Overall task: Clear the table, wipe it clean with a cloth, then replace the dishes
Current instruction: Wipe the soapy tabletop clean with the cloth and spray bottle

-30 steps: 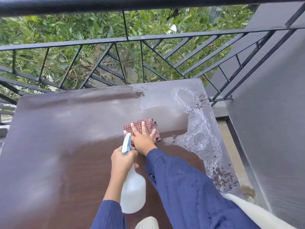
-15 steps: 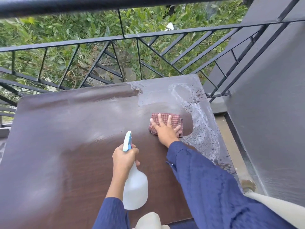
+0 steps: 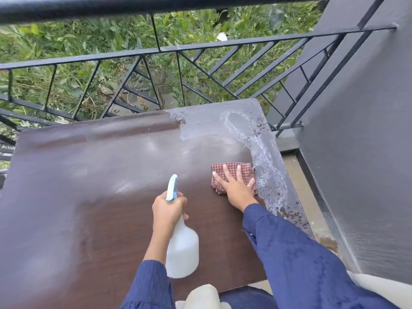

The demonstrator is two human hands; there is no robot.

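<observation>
Cloth slid rightward; left hand grips bottle.

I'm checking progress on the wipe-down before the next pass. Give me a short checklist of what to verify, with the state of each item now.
1. Cloth under control: ok. The right hand lies flat, fingers spread, on the checked cloth.
2. Cloth on the table surface: ok, it lies flat on the top.
3. Suds cleared: not ok. The foam band runs along the right edge, just right of the cloth.
4. Far right corner dry: not ok. The wet film covers it.
5. Spray bottle secure: ok. The left hand grips its neck.
6. Table free of dishes: ok, none on the part in view.
</observation>
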